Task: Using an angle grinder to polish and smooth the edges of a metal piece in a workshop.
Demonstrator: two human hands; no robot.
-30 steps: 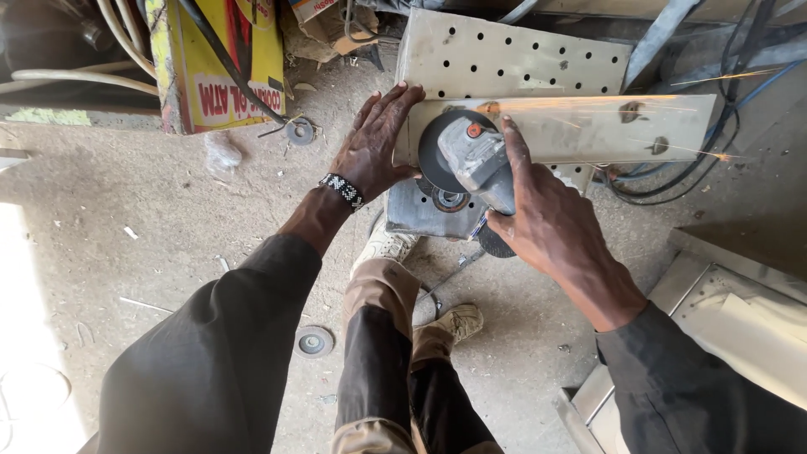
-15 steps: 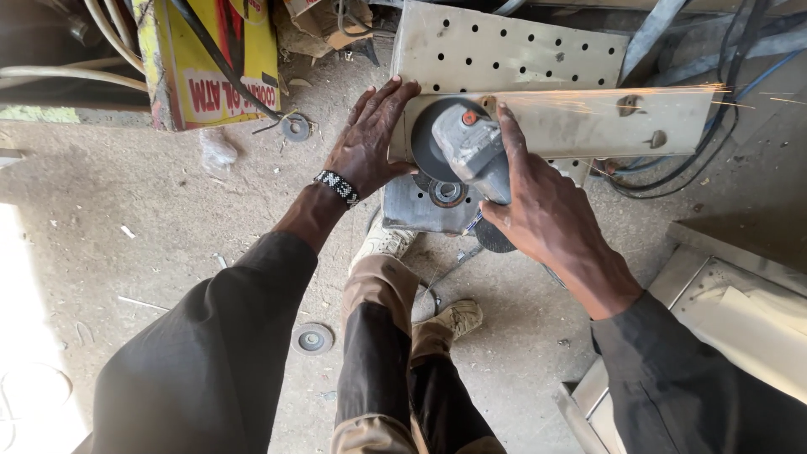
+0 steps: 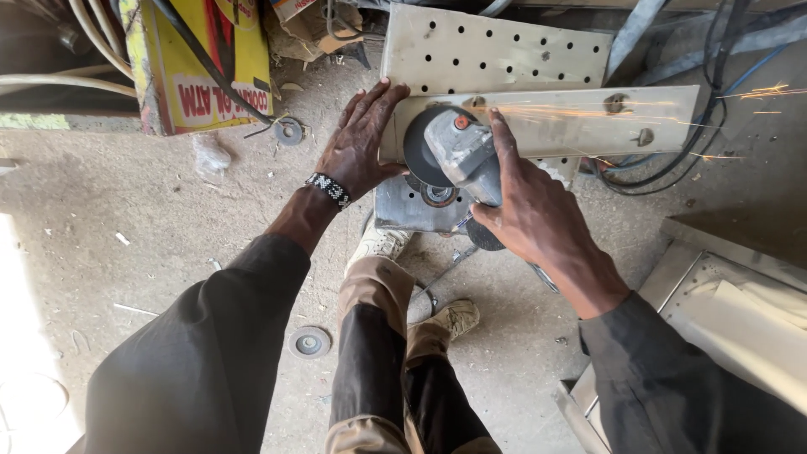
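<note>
Metal strip (image 3: 580, 122): lying across a perforated plate (image 3: 496, 50) on the floor, steadied for cutting. Angle grinder (image 3: 458, 151): throwing sparks rightward. Right hand (image 3: 525, 210): fingers clamped around grinder. Left hand (image 3: 361, 147): fingers spread flat, pinning the strip's end.

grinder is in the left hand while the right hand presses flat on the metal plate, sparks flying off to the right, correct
Not quite: the hands are swapped. The head view shows the right hand holding the grinder while the left hand presses flat on the metal plate. Sparks do fly off to the right.
</note>
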